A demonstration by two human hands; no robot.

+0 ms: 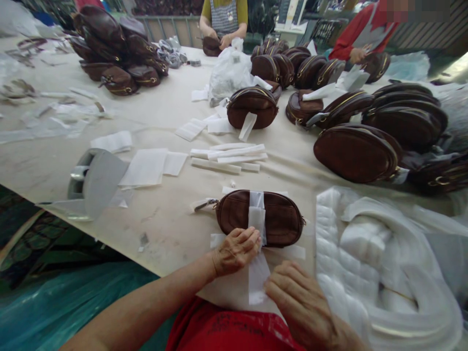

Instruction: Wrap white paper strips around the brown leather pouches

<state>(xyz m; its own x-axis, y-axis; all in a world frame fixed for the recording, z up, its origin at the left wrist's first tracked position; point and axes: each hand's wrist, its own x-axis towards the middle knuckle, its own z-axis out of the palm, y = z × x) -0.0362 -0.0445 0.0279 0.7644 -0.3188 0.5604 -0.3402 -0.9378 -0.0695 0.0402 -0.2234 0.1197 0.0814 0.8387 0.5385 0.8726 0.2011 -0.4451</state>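
Note:
A small dark brown oval pouch [281, 219] lies on the table in front of me, its zipper pull wrapped and sticking out to the left. Around its middle runs a white paper strip [257, 222], with a shiny clear piece near the top. My left hand [237, 248] has its fingers bunched together on that strip at the pouch's lower edge. The strip's loose lower end [258, 282] trails toward me. Beside this end is my right hand [302, 297], its fingers curled in; what they hold, if anything, is hidden.
A tape dispenser [98, 183] stands left, near white paper sheets [146, 165] and cut strips [230, 158]. Padded white wrapping [365, 273] lies right. Brown bags pile up at back left [109, 48] and right [358, 151]. Two co-workers [224, 22] [365, 36] handle bags opposite.

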